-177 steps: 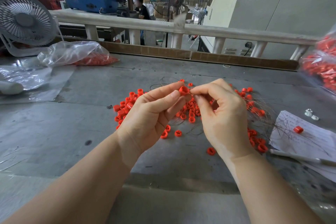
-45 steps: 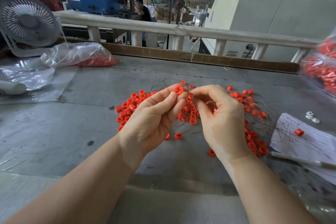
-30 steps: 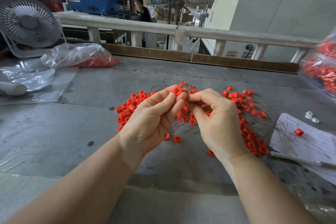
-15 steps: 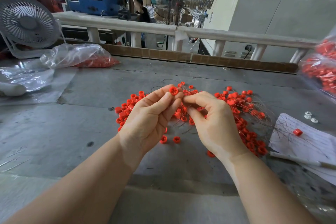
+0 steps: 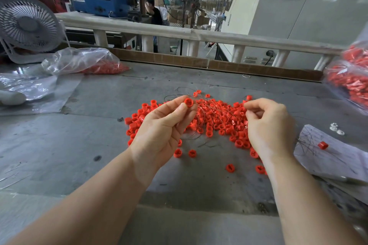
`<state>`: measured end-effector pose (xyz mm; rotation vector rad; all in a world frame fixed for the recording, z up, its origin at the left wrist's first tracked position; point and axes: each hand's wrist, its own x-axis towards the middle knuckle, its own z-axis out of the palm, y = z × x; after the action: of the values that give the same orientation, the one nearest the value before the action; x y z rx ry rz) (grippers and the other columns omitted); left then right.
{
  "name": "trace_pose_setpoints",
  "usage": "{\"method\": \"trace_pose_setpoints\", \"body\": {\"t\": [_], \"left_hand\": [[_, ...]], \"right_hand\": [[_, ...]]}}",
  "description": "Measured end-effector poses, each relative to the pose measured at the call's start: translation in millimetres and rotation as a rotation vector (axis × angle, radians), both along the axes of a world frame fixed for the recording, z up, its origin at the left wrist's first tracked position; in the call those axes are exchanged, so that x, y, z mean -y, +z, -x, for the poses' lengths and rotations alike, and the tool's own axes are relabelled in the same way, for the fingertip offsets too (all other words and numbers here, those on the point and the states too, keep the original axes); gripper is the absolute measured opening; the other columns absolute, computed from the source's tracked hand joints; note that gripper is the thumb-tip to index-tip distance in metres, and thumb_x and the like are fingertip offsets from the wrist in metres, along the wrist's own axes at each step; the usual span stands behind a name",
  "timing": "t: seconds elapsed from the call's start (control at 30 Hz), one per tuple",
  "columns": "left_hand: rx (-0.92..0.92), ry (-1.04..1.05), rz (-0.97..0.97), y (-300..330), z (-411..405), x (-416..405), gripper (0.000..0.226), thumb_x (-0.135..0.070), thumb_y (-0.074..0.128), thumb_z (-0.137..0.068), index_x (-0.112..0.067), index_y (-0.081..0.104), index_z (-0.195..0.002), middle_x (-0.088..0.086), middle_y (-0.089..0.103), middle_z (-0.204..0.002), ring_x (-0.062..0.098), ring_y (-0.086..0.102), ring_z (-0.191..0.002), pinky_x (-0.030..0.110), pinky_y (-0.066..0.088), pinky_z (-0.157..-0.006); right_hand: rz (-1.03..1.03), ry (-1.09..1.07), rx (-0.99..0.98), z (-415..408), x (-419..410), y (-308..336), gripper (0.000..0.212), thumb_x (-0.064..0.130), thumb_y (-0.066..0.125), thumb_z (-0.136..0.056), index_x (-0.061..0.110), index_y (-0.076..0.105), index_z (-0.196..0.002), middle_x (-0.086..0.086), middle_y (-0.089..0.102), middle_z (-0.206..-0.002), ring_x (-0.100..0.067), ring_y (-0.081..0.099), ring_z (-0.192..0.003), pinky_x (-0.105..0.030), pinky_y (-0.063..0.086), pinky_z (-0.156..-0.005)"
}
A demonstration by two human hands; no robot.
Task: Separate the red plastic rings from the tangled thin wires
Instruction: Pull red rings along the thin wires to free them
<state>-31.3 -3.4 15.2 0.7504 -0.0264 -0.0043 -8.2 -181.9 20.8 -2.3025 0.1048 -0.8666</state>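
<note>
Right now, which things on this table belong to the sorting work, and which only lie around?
Belong to the job:
- red ring pinched by left hand
- pile of red rings
- thin wires
- right hand

Lying about:
- fan
- plastic bag
- paper sheet
- white parts

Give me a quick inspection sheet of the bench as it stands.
Surface: grey bench, scuffed.
Job's things: red rings heaped with thin wires through them; a few rings loose nearer the person.
Clutter: bags of rings, paper with one ring on it, white fan.
Hands: left hand pinches one ring; right hand fingers curled, any wire in them too thin to tell.
Cables: nothing seen on bench.
Surroundings: rail, machines, a person behind.
</note>
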Motion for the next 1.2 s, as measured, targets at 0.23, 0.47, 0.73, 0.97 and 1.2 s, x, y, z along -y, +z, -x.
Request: {"method": "trace_pose_setpoints", "body": {"t": [0.23,0.47,0.73,0.97,1.2], "left_hand": [[-0.024,-0.031,0.023,0.8,0.5,-0.4,0.018,-0.003,0.058,-0.069,-0.007,0.076,-0.068,0.009,0.072,-0.076,0.013,0.071,-0.074,0.016,0.055,-0.061],[-0.037,-0.045,0.040,2.4,0.5,1.0,0.018,-0.003,0.059,-0.068,-0.006,0.076,-0.068,0.010,0.072,-0.075,0.012,0.071,-0.072,0.016,0.055,-0.059],[-0.016,-0.084,0.017,1.8,2.1,-0.2,0.019,-0.003,0.058,-0.069,-0.007,0.077,-0.071,0.010,0.073,-0.079,0.012,0.071,-0.074,0.016,0.055,-0.061],[-0.018,-0.094,0.020,2.0,2.5,0.2,0.019,-0.003,0.059,-0.068,-0.007,0.077,-0.071,0.010,0.073,-0.079,0.013,0.071,-0.075,0.016,0.055,-0.060],[-0.021,-0.103,0.021,2.7,3.2,0.6,0.019,-0.002,0.059,-0.068,-0.007,0.077,-0.071,0.010,0.072,-0.078,0.013,0.071,-0.074,0.017,0.055,-0.061]], "right_hand": [[0.177,0.086,-0.157,4.9,-7.7,-4.0,0.015,0.007,0.065,-0.084,0.019,0.073,-0.088,-0.004,0.070,-0.091,-0.027,0.061,-0.092,-0.046,0.044,-0.091],[0.363,0.127,-0.278,3.0,-13.0,-12.3,0.011,0.017,0.065,-0.086,0.024,0.072,-0.091,0.000,0.063,-0.104,-0.024,0.053,-0.106,-0.035,0.034,-0.092],[0.442,0.118,-0.354,1.6,-13.1,-18.2,0.015,0.027,0.062,-0.089,0.029,0.070,-0.101,0.004,0.056,-0.111,-0.019,0.043,-0.113,-0.032,0.023,-0.086],[0.394,0.116,-0.261,0.1,-11.9,-16.1,0.012,0.016,0.065,-0.086,0.024,0.072,-0.092,0.001,0.059,-0.108,-0.020,0.049,-0.109,-0.033,0.028,-0.090],[0.425,0.135,-0.266,1.7,-14.6,-17.4,0.006,0.024,0.068,-0.085,0.024,0.072,-0.088,0.003,0.057,-0.105,-0.019,0.046,-0.109,-0.030,0.024,-0.084]]}}
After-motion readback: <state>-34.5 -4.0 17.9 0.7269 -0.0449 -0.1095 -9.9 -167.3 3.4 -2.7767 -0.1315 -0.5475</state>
